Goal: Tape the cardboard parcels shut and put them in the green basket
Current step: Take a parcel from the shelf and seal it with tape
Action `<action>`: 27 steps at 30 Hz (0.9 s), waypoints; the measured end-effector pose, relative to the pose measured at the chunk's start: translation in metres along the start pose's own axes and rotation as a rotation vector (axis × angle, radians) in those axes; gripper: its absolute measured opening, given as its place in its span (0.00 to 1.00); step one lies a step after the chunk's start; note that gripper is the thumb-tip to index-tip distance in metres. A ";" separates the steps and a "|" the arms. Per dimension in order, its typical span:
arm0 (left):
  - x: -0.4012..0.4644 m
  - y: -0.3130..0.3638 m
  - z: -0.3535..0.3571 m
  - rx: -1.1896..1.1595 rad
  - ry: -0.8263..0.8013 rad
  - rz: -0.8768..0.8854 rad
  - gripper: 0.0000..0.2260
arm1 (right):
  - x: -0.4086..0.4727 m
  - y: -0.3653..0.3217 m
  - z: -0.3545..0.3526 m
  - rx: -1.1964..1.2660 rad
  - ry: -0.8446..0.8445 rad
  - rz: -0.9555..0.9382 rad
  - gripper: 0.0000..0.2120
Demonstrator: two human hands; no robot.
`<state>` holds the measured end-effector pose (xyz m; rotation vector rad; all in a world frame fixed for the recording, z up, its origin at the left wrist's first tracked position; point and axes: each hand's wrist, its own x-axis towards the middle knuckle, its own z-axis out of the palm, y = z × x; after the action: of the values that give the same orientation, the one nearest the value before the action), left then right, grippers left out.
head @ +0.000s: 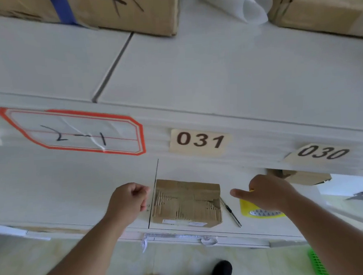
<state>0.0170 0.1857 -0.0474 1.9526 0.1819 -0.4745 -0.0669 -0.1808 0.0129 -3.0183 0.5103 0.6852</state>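
The left hand [128,200] pinches what may be clear tape, just left of the cardboard parcel [186,203] on the desk [74,195]. Small, stiff, likely light; grip its sides. The right hand [267,192] grips the yellow tape dispenser [246,207].

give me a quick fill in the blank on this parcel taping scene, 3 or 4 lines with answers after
1. The label right above the cardboard parcel reads ____.
2. The tape dispenser under the right hand is ____ in colour.
3. The pen lies on the ____ side of the parcel.
4. The handwritten label has a border coloured ____.

Missing words: 031; yellow; right; red.
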 end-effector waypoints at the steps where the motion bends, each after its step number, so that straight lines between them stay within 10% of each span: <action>1: 0.000 -0.001 0.002 0.007 0.000 0.004 0.08 | 0.002 0.002 0.003 0.009 -0.005 0.005 0.41; 27: 0.025 -0.032 0.011 -0.043 0.003 -0.081 0.05 | 0.023 -0.009 0.038 -0.007 -0.076 -0.003 0.40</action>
<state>0.0263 0.1870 -0.0887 1.9089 0.2711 -0.5167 -0.0602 -0.1766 -0.0316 -2.9846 0.5016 0.7999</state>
